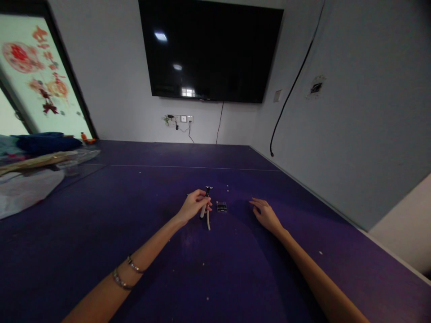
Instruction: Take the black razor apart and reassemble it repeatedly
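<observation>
My left hand point(195, 204) is closed in a pinch on a razor point(203, 211), whose T-shaped head points away from me and whose pale handle slants down toward me. Just beside that handle, a slim, curved, pale piece point(208, 222) extends below my fingers; I cannot tell whether it is held too or lies on the purple surface point(188, 269). A small clear-and-black pack point(221, 207) lies right of this hand, its contents too small to make out. Farther right, my right hand point(267, 215) is open, palm down and fingers stretched out, low over or on the surface, holding nothing.
Bags and folded cloth point(49, 142) are heaped at the far left, with a white sheet-like item point(30, 190) in front. Small white specks dot the surface. A black cable point(292, 87) hangs along the right wall. A television point(212, 49) is mounted on the back wall above sockets point(183, 119).
</observation>
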A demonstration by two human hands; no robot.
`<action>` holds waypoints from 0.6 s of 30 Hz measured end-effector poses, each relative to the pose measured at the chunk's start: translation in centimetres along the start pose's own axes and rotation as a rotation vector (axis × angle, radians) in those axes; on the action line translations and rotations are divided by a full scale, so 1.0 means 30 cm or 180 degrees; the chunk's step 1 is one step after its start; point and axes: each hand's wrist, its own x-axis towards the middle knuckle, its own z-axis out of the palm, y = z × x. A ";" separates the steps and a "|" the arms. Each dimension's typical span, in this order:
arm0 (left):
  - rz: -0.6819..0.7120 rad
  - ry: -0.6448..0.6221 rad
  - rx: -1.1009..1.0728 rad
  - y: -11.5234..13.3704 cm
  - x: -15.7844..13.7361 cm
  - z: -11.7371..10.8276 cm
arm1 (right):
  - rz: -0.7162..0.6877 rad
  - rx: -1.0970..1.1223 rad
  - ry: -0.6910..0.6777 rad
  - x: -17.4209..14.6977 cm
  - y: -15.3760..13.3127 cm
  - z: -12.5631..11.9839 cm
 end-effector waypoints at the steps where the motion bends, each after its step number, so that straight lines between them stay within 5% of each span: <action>1: 0.0021 -0.0001 -0.0011 0.005 -0.001 0.003 | -0.0098 0.0054 0.0062 0.007 -0.028 -0.018; 5: 0.0103 -0.0002 -0.0023 0.029 -0.005 0.010 | -0.0110 0.0371 -0.0021 0.033 -0.213 -0.077; 11: 0.0221 -0.0022 -0.0064 0.058 -0.009 0.013 | -0.0009 -0.0265 -0.1097 0.067 -0.518 -0.034; 18: 0.0178 -0.0059 -0.0039 0.064 -0.018 0.035 | 0.0174 -0.0472 -0.1286 0.126 -0.638 0.088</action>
